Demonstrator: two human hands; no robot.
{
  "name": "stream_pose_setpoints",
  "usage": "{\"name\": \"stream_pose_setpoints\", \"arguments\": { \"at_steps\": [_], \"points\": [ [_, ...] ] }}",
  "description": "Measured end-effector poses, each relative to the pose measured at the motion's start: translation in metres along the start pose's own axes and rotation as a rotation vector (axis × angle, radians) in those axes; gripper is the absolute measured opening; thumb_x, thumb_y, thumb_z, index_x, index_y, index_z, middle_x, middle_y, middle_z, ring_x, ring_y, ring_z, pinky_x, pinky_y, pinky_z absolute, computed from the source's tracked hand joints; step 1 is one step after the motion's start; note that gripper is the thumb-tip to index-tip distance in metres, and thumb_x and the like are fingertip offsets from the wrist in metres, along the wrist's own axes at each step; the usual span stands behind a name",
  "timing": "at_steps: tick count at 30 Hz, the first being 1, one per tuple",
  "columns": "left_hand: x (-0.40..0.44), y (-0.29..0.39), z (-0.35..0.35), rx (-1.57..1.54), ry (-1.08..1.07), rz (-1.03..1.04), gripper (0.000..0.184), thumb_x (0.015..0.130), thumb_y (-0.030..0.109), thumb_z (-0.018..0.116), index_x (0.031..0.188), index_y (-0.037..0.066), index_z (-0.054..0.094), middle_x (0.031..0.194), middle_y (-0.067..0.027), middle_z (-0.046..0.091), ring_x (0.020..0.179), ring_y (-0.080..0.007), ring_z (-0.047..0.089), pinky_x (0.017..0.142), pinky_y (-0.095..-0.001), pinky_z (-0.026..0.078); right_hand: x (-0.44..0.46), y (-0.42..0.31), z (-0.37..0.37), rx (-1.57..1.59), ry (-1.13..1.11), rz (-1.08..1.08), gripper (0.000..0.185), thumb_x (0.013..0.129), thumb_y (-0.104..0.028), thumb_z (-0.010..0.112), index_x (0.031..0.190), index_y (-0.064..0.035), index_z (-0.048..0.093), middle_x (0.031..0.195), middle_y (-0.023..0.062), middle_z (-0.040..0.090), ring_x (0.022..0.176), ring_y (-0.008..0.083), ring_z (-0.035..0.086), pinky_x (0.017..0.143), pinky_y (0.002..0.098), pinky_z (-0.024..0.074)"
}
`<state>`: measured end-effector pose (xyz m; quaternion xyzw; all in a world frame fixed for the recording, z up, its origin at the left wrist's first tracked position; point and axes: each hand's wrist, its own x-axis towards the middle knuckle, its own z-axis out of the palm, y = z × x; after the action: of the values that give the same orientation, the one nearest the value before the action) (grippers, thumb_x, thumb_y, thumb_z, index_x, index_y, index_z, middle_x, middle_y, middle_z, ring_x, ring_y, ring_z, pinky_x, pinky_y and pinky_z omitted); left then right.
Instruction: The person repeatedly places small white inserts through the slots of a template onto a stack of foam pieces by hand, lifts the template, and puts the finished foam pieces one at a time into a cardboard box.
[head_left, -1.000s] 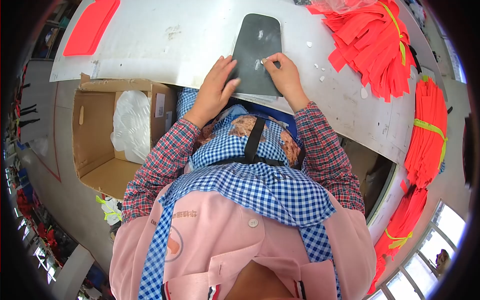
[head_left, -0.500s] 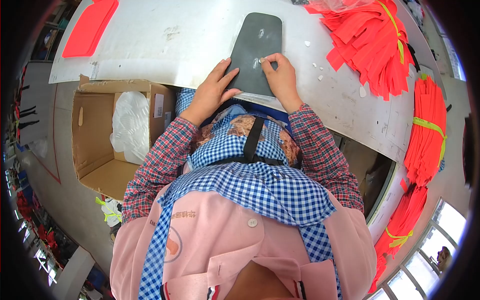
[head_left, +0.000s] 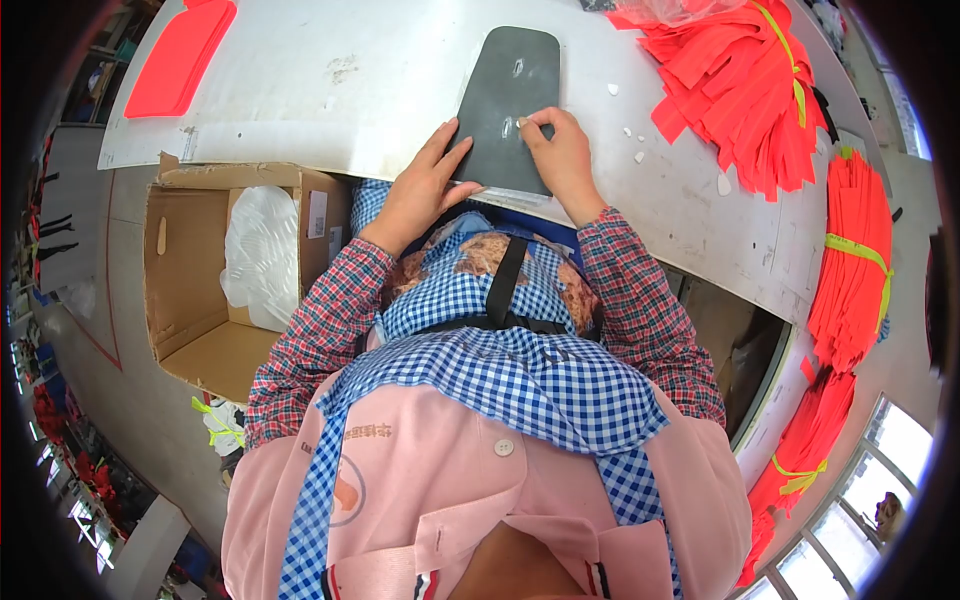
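Note:
A dark grey tapered board [head_left: 510, 90] with rounded top corners lies on the white table, its wide end toward me. Two small slots with pale edges show on it, one above the other. My left hand [head_left: 428, 182] rests along the board's left edge, fingers stretched out and thumb apart near the table edge. Over the lower slot, my right hand [head_left: 562, 150] pinches thumb and forefinger together on a small white piece [head_left: 522, 122], too small to make out fully. The other right fingers are curled.
Small white scraps [head_left: 640, 157] lie right of the board. Bundled red strips [head_left: 735, 90] tied with yellow lie at the right; more red bundles [head_left: 853, 262] hang along the table's side. Red sheets [head_left: 180, 58] lie far left. An open cardboard box [head_left: 190, 345] holding clear plastic stands left of me.
The board's top has shifted slightly to the left. Both hands stay in nearly the same place, and the right pinch still sits at the lower slot.

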<state>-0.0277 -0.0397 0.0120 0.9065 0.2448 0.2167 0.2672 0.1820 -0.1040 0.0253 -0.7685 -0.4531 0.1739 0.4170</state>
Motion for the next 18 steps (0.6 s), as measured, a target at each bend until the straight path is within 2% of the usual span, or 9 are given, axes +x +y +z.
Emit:
{"name": "stream_pose_setpoints", "arguments": {
  "at_steps": [5,8,11,18],
  "points": [
    [0.0003,0.0006,0.0003,0.007,0.006,0.004,0.060,0.084,0.031,0.071,0.129,-0.003,0.052,0.145,-0.0228,0.039,0.133,-0.0370,0.042,0.107,-0.0403,0.042,-0.0005,0.0065,0.0000,0.054,0.107,0.065,0.016,0.085,-0.018,0.066,0.087,-0.0023,0.063,0.097,0.0150,0.058,0.081,0.0273,0.059,0.077,0.0367,0.0489],
    [-0.0005,-0.0006,0.0015,0.005,0.016,0.011,0.061,0.083,0.027,0.073,0.133,0.001,0.050,0.148,-0.0221,0.036,0.132,-0.0385,0.043,0.105,-0.0410,0.043,-0.0027,0.0032,0.0008,0.130,0.160,0.074,0.014,0.085,-0.014,0.066,0.088,-0.0014,0.062,0.100,0.0153,0.056,0.077,0.0234,0.059,0.074,0.0336,0.0500],
    [-0.0008,-0.0006,0.0017,0.007,0.025,0.021,0.062,0.083,0.027,0.073,0.133,0.000,0.050,0.147,-0.0223,0.036,0.131,-0.0387,0.043,0.105,-0.0409,0.043,-0.0039,0.0060,0.0018,0.116,0.166,-0.002,0.012,0.084,-0.011,0.066,0.089,-0.0009,0.061,0.102,0.0160,0.055,0.076,0.0227,0.059,0.072,0.0328,0.0506],
    [-0.0014,-0.0009,0.0029,-0.016,0.029,-0.007,0.062,0.083,0.027,0.073,0.133,0.000,0.049,0.147,-0.0224,0.037,0.130,-0.0384,0.045,0.104,-0.0408,0.043,-0.0023,-0.0018,-0.0054,0.019,0.099,-0.029,0.013,0.085,-0.012,0.064,0.085,-0.0008,0.060,0.100,0.0157,0.055,0.078,0.0250,0.059,0.073,0.0347,0.0498]
  ]
}}
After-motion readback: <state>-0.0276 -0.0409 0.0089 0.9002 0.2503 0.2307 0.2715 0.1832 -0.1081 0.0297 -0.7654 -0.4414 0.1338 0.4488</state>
